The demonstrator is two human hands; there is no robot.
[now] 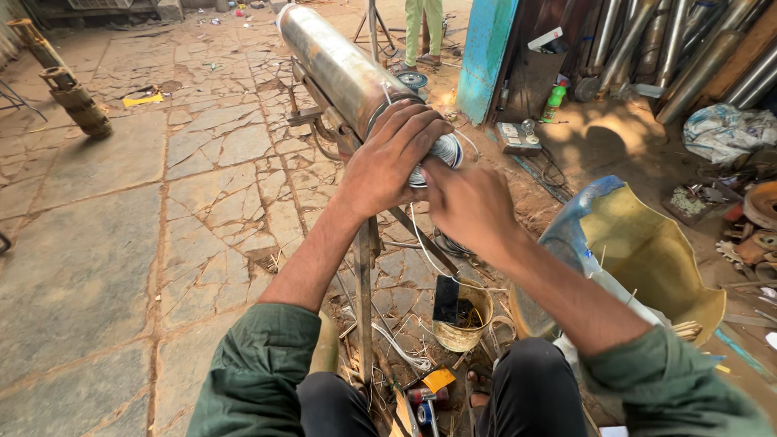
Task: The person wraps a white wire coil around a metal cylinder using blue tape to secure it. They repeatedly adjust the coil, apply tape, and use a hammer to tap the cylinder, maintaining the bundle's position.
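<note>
A: Where the cracked stone paving (121, 202) runs off to the left, what lies on it?

B: A rusty ribbed cylinder (77, 101) lies tilted near the far left edge, with a flat yellow scrap (143, 99) beside it. The slabs are dusty grey and split into irregular pieces.

A: And toward the middle?

B: A long steel tube (336, 65), dull and streaked, lies on a thin metal stand (363, 275) and points away from the person. Its near end carries a bundle of pale wire windings (447, 150), looped and glossy.

A: How do the hands sit on that?

B: The left hand (392, 158) is clamped over the tube's near end, fingers curled across the top and down onto the windings. The windings lie under and just right of those fingertips. The right hand (469, 202) is blurred; it presses against the windings from below and right, but I cannot tell whether its fingers are closed on anything.

A: Below them?

B: A dented round tin (463, 320) stands on the ground by the stand's foot, amid loose white wire (405, 348).

A: Farther right?

B: A broken blue drum (639, 251), yellowish inside, lies on its side. Behind it, a green plastic bottle (554, 101) stands near leaning grey metal pipes (696, 57).
</note>
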